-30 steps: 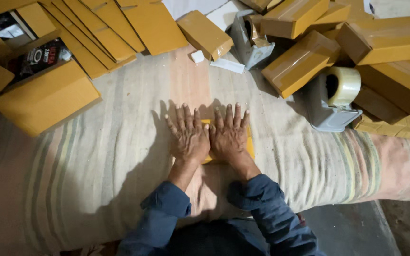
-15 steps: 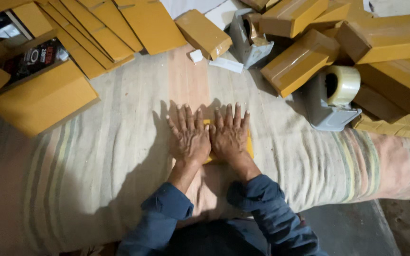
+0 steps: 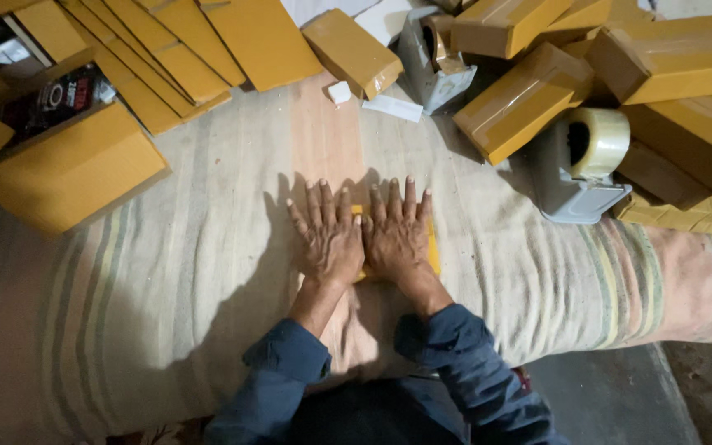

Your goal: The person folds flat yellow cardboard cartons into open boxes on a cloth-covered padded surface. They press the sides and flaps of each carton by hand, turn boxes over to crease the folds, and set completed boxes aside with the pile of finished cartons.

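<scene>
Both my hands lie flat, side by side, on a small yellow cardboard piece (image 3: 433, 245) in the middle of a striped cloth surface (image 3: 208, 313). My left hand (image 3: 329, 239) covers its left part and my right hand (image 3: 395, 235) its right part, fingers spread and pointing away from me. Only a thin yellow strip shows between and beside the hands. Neither hand grips anything.
Flat yellow cardboard sheets (image 3: 166, 58) are stacked at the top left, with a larger box (image 3: 72, 169) beside them. Taped cardboard boxes (image 3: 525, 99) pile up at the top right. Two grey tape dispensers (image 3: 578, 165) (image 3: 434, 58) stand near them.
</scene>
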{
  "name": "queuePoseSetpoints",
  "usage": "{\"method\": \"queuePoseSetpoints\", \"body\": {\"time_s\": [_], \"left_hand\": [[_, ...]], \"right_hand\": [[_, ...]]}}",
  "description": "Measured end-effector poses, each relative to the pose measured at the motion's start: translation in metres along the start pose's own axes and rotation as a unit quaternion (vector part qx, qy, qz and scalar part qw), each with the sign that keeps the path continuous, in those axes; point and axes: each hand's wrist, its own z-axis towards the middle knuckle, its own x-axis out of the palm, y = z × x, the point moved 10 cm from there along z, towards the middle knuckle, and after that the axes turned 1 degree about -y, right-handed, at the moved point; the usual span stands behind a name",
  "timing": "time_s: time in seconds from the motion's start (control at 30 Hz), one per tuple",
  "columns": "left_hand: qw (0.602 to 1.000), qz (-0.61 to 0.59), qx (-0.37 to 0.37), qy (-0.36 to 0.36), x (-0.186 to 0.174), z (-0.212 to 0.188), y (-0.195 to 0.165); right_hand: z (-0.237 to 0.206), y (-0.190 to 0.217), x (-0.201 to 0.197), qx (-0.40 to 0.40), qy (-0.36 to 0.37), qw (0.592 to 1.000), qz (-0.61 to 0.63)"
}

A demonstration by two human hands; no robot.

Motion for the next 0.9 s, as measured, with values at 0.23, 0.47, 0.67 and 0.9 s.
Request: {"method": "queuePoseSetpoints", "body": {"time_s": [0.23, 0.47, 0.67, 0.9], "left_hand": [[0.998, -0.018, -0.023, -0.048, -0.016, -0.011, 0.042], [0.997, -0.055, -0.05, 0.021, 0.0, -0.001, 0.014], [0.996, -0.049, -0.058, -0.05, -0.017, -0.006, 0.031], [0.994, -0.061, -0.082, -0.028, -0.015, -0.013, 0.029]], "right_hand": [[-0.008, -0.05, -0.016, 0.084, -0.002, 0.996, 0.017], [-0.004, -0.026, -0.012, 0.097, 0.084, 0.991, 0.044], [-0.009, -0.049, -0.02, 0.148, 0.016, 0.986, 0.081], [-0.017, -0.038, -0.032, 0.102, -0.034, 0.993, 0.052]]}}
